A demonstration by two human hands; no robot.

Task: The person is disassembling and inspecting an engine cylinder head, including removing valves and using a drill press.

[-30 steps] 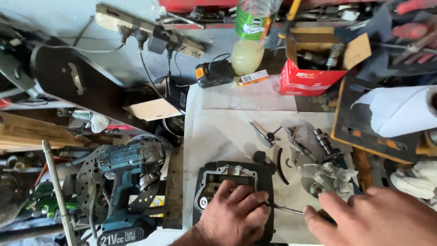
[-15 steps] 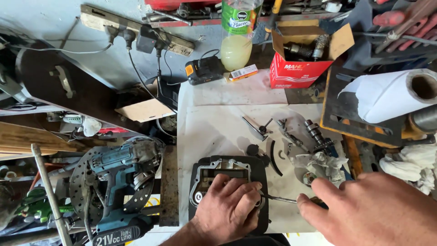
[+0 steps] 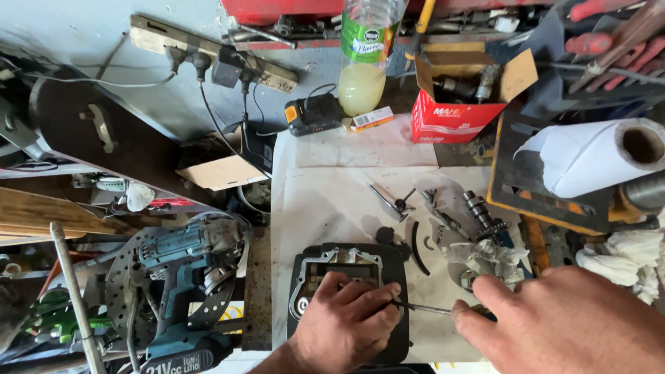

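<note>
1. Workbench surface: a cluttered bench carries a white sheet (image 3: 332,201) laid over its middle, stained with grease, on which the work lies.
2. Black engine cover (image 3: 346,266): lies flat on the near part of the sheet, open side up, with its rim and inner cavity showing.
3. Left hand (image 3: 344,325): rests on top of the cover, fingers curled down over its near half and pressing on it; the fingertips meet the tip of a thin tool.
4. Screwdriver (image 3: 422,309): its slim metal shaft runs level from the left fingers to the right hand.
5. Right hand (image 3: 561,322): close to the lens at the lower right, fingers curled around the tool's handle end; the handle is mostly hidden.
6. Loose parts: just beyond the cover lie a curved black strip (image 3: 415,248), a camshaft (image 3: 483,216) and a crumpled rag (image 3: 485,257).
7. Further back: a red cardboard box (image 3: 450,118) with its flaps open, a plastic bottle (image 3: 364,59) holding pale yellow liquid, and a black battery pack (image 3: 313,114).
8. Right edge: a paper towel roll (image 3: 596,158) lies on a dark tray.
9. Left of the sheet: a teal cordless drill (image 3: 183,277) rests over a brake disc (image 3: 128,277).
</note>
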